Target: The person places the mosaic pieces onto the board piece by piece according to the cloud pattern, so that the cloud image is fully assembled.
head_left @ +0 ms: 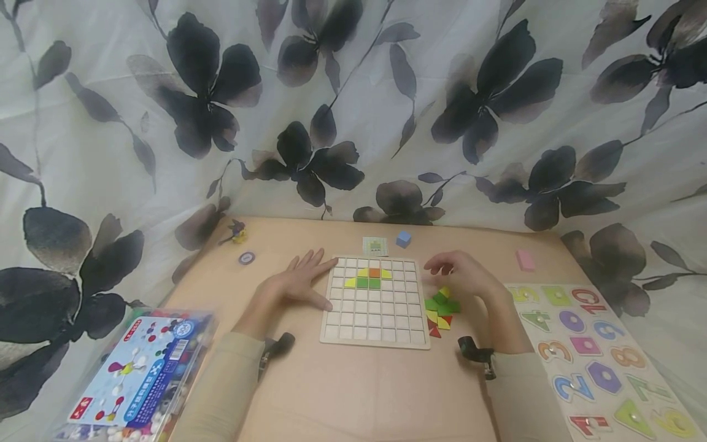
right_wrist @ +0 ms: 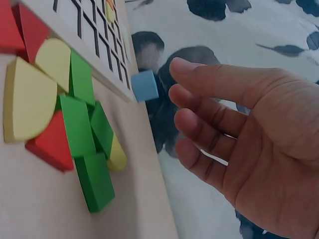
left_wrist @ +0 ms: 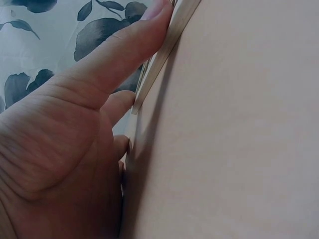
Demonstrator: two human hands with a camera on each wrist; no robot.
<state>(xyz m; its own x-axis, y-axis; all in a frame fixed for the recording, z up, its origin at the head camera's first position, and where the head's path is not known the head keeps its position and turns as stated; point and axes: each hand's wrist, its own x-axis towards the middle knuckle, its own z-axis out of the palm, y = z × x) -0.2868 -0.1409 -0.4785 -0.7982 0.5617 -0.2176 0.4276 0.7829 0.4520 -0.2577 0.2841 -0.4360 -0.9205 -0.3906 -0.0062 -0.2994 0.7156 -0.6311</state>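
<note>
A pale wooden grid board lies in the middle of the table. In its upper rows sit an orange square, two green squares and several yellow pieces with a slanted or curved edge. My left hand rests at the board's left side, thumb and index finger touching its edge, fingers spread. My right hand hovers off the board's right edge with loosely bent fingers and nothing between them. Below it is a pile of green pieces, red pieces and yellow pieces.
Behind the board are a small pattern card and a blue cube. A pink block and a number puzzle board lie right. On the left are a boxed set, a round disc and a small figure.
</note>
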